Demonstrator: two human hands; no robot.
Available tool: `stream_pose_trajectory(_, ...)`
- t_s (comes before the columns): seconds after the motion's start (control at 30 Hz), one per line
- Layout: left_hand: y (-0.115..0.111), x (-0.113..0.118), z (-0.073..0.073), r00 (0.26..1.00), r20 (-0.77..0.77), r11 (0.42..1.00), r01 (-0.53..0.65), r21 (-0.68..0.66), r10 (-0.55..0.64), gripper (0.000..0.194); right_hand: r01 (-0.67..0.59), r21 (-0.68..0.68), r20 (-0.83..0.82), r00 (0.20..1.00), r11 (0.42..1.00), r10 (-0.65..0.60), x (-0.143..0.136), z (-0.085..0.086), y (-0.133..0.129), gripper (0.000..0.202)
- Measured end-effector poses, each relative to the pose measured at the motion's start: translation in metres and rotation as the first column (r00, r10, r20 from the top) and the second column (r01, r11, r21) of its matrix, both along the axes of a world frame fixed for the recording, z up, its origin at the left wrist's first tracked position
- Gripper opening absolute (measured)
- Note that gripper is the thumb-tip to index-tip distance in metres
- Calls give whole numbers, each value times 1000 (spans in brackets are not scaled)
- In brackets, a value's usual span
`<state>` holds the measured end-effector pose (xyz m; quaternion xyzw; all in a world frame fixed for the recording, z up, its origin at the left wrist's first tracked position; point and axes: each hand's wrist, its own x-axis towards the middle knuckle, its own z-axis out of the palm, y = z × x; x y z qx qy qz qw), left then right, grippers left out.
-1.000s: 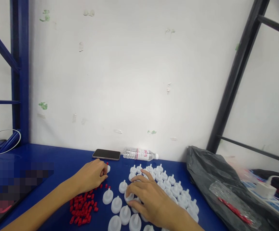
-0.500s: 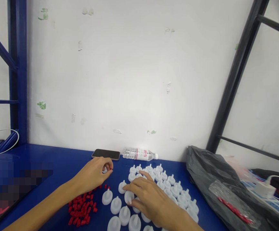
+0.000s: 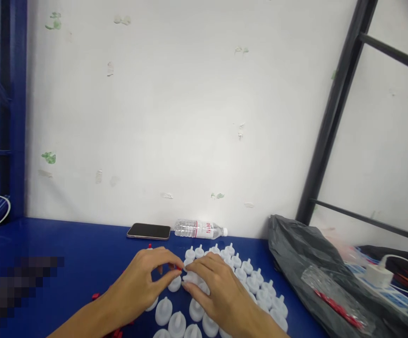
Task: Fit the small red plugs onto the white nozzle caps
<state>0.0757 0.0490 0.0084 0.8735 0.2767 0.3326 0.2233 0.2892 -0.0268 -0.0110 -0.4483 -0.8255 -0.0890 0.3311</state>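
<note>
Between thumb and forefinger, my left hand (image 3: 145,277) pinches a small red cap (image 3: 179,268). Facing it, my right hand (image 3: 218,286) has its fingers closed round a white nozzle piece (image 3: 191,278), whose tip is near the red cap. Many white pieces with upright spouts (image 3: 177,324) stand on the blue table (image 3: 66,244), below and to the right of my hands. Loose red caps (image 3: 117,333) show partly from under my left forearm. Behind my left hand, one white piece (image 3: 150,247) has a red tip.
A phone (image 3: 149,231) and a lying clear bottle (image 3: 200,229) are by the wall. At the right are a black plastic bag (image 3: 295,249), a clear packet with red items (image 3: 337,300) and a power strip with a white charger (image 3: 379,276).
My left hand has moved right with the red cap, up close to my right hand. My right hand has lifted a white piece. The view has shifted slightly.
</note>
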Motion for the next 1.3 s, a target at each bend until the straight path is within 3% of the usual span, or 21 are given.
stream_pose_trajectory(0.27,0,3,-8,998,-5,998,58,0,-58,18,-16,101,8,1000,995,15,0,-1,1,26)
stream_pose_trajectory(0.5,-1,3,-8,999,4,999,46,-11,-46,15,41,97,21,999,994,-43,-2,6,-3,48)
stream_pose_trajectory(0.73,-2,3,-7,999,34,1000,26,-8,-25,13,-41,83,2,999,996,41,2,6,-2,59)
stream_pose_trajectory(0.87,7,0,-16,999,1,988,32,152,-33,11,-39,49,-12,999,998,40,4,5,-1,56)
stream_pose_trajectory(1.03,13,-1,-24,988,-151,869,97,485,-26,19,-86,118,-81,992,989,95,1,9,-3,46)
stream_pose_trajectory(1.17,8,0,-24,981,-195,828,108,551,2,27,-118,209,-165,974,971,154,0,10,-3,41)
stream_pose_trajectory(1.3,1,-3,-24,980,-197,858,116,500,-18,31,-137,216,-254,948,967,191,-1,7,-2,40)
